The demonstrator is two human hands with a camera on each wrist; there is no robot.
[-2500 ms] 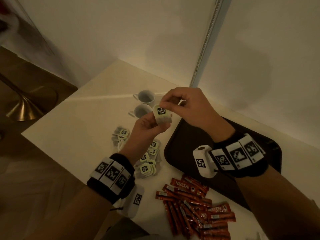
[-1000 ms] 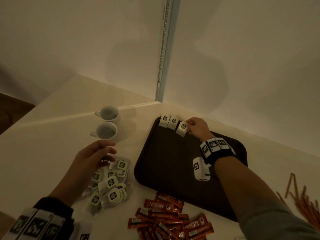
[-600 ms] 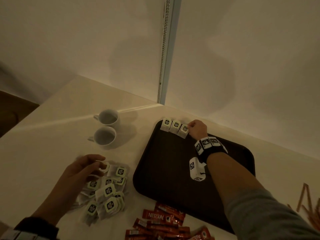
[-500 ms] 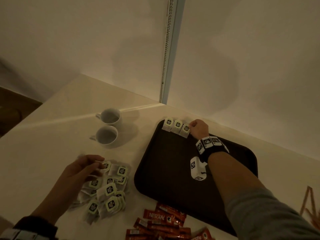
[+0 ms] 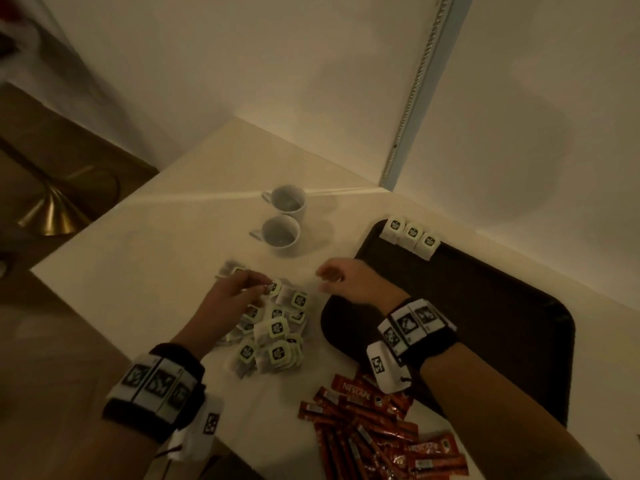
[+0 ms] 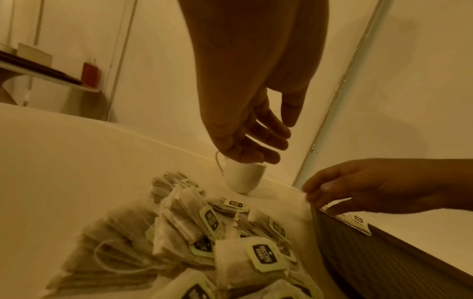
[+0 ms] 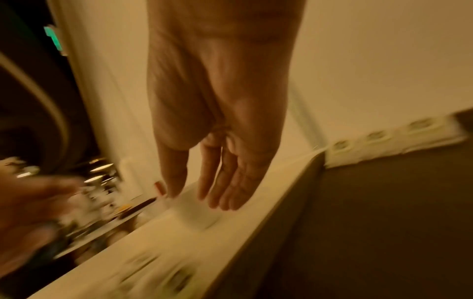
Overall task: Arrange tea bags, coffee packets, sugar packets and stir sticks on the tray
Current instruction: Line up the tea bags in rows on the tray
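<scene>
Tea bags [image 5: 273,337] lie heaped on the pale table [image 5: 156,244], just left of a dark tray [image 5: 485,323], as a person sorts drink supplies. Three tea bags in a row [image 5: 412,233] lean against the tray's far rim, apparently stood there so their labels face up and the tray's floor stays free for the rest. The left hand [image 5: 235,296] reaches over the heap with fingertips at one label; the head view suggests a pinch, but the wrist view shows the fingers extended and loose, so whether it grips a bag cannot be told. The right hand [image 5: 349,282] hovers above the tray's near-left edge, fingers loosely curled and holding nothing, placed as if to receive the next bag. Red coffee packets [image 5: 374,431] are scattered on the table at the tray's near edge, none on the tray. Two white cups [image 5: 282,223] stand beyond the heap. No sugar packets or stir sticks are visible, so most of the job appears to remain.
</scene>
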